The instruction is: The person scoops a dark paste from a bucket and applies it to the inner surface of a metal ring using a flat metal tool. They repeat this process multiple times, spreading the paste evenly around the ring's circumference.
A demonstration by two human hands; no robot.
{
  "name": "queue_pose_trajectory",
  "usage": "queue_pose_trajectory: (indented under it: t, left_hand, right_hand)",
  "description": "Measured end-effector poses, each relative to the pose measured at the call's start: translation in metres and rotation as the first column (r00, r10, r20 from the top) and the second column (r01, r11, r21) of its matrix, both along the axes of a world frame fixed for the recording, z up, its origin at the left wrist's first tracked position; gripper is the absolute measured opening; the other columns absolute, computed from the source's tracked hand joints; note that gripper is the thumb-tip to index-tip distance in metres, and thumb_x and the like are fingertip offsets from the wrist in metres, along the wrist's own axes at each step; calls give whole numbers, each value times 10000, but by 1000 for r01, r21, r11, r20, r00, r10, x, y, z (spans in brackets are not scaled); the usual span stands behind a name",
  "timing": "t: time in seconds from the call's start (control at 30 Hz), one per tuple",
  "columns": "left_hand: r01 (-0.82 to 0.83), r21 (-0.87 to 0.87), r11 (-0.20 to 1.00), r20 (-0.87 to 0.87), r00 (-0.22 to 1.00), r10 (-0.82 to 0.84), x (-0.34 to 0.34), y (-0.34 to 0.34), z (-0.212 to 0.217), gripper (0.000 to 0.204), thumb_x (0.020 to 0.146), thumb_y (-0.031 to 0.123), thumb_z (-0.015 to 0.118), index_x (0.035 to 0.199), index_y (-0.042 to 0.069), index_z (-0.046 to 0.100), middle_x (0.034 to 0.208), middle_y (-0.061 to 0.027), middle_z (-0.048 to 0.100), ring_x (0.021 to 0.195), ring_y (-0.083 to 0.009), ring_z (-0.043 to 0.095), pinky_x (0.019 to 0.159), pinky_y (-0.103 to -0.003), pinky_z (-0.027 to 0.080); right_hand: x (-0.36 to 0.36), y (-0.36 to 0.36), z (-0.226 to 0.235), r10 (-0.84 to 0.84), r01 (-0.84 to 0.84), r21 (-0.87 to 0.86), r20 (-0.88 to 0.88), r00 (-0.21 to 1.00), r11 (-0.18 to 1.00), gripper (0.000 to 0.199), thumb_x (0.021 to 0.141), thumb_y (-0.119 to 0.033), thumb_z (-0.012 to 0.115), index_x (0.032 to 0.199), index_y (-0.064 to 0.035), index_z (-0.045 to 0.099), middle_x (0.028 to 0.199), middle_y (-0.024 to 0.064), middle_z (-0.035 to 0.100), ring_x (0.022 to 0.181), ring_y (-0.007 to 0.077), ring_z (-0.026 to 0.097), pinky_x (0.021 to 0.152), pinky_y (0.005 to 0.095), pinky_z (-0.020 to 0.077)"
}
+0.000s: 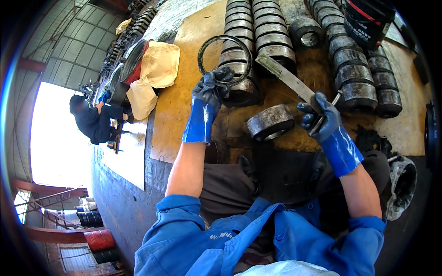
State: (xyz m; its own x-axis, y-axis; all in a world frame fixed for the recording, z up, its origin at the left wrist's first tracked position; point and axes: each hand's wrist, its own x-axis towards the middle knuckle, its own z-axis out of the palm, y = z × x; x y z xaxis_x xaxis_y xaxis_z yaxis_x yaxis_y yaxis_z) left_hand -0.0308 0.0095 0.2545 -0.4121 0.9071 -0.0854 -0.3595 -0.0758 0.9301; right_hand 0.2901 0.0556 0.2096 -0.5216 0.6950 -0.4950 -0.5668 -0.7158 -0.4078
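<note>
In my gloved left hand [211, 89] I hold up a thin dark ring [220, 38], pinched at its lower edge between the fingers and thumb. My gloved right hand [324, 117] is closed around a long flat metal bar [287, 78], which points up and left toward the ring without touching it. A thin metal rod [338, 97] also shows at that hand; its exact shape is partly hidden by the fingers. Between and below my hands, a thick metal collar [269, 120] lies tilted on the stained brown sheet.
Rows of thick metal collars [354, 83] stretch away ahead. One separate collar [306, 33] sits between rows. A black bucket [368, 23] stands far right, a plastic-wrapped part [401, 188] near right. Brown paper [160, 64] lies left; beyond it, a person [94, 119] sits.
</note>
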Motion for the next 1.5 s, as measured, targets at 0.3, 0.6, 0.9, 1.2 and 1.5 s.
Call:
queue_pose_trajectory:
  t: [0.3,0.6,0.9,1.2,1.5]
  left_hand:
    - [-5,30,1000,-37,999,6,6,-2,-5,305,964,286,529,1045,10,634,1085,-121,670,906,-212,671,604,-270,523]
    - [275,-52,960,-329,903,-277,4,-9,-4,335,936,333,575,1003,18,667,1092,-122,671,883,-177,666,623,-247,516]
    - [383,-223,896,-440,781,-443,-11,-9,-3,351,912,384,594,963,48,679,1096,-97,678,872,-130,664,611,-209,494]
    - [315,-254,915,-520,753,-404,-14,-8,-27,347,850,405,687,931,69,721,762,-2,694,606,-59,573,512,-206,432]
    - [275,-371,887,-579,679,-452,-17,-9,-31,340,895,380,622,975,61,710,800,-2,688,644,-53,563,526,-191,419]
  right_hand:
    - [-9,-4,4,55,-55,-1,10,998,998,330,943,-387,502,1145,-129,544,871,103,674,561,144,556,498,305,446]
    - [0,6,4,-1,-2,79,47,999,997,392,943,-390,503,1189,-86,535,874,123,680,544,150,564,490,315,457]
    - [2,2,0,10,-36,173,149,989,984,425,941,-385,512,1205,-53,527,851,191,670,501,182,575,444,300,471]
    - [-5,-8,10,-2,-144,470,296,955,871,419,940,-359,546,1097,26,592,812,162,695,583,174,656,505,267,535]
    - [-9,-11,-4,-31,-187,629,319,947,755,393,960,-304,513,1111,55,567,853,177,689,604,181,654,536,260,533]
